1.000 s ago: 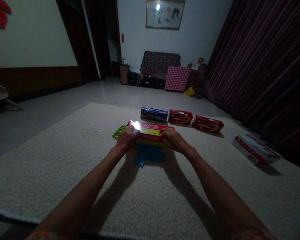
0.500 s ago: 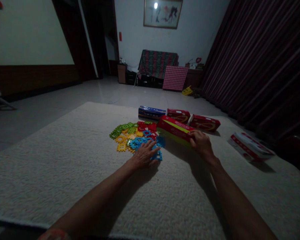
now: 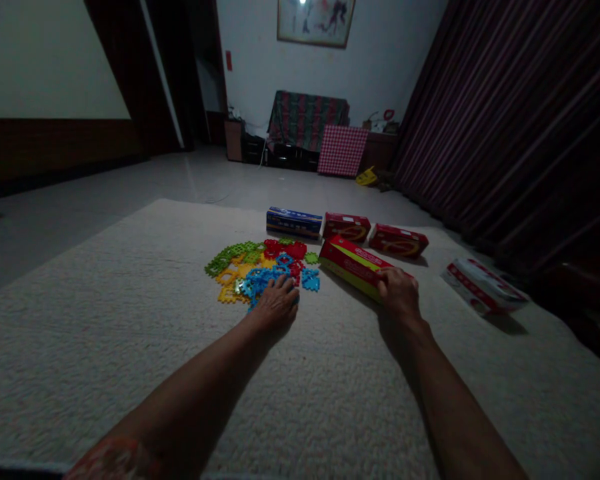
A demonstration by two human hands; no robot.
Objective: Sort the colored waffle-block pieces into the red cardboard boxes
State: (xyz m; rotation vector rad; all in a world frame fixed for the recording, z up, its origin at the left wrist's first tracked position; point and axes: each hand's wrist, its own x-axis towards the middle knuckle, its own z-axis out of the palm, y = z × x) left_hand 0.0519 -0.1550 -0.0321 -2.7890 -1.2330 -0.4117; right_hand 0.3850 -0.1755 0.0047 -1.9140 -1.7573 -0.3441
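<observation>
My left hand (image 3: 279, 301) rests palm down on blue plastic building pieces (image 3: 260, 280), its fingers spread over their near right edge. These notched, flat pieces lie in a pile with yellow pieces (image 3: 229, 293), green pieces (image 3: 235, 257) and red pieces (image 3: 294, 250). A separate blue piece (image 3: 311, 279) sits just right of the pile. My right hand (image 3: 399, 291) is closed round the near right end of a long red and yellow-green box (image 3: 353, 265). The box lies at a slant beside the pile, its far end pointing up and left.
Behind the pile stand a blue box (image 3: 294, 223) and two red boxes (image 3: 347, 227), (image 3: 399, 241). A white and red box (image 3: 484, 287) is on the right of the pale mat (image 3: 105, 320). Purple curtains (image 3: 455, 100) hang along the right wall.
My left hand has drawn blue pieces leftward, away from the box. The box in my right hand has turned so more of its yellow-green side shows. The camera view has shifted slightly.
</observation>
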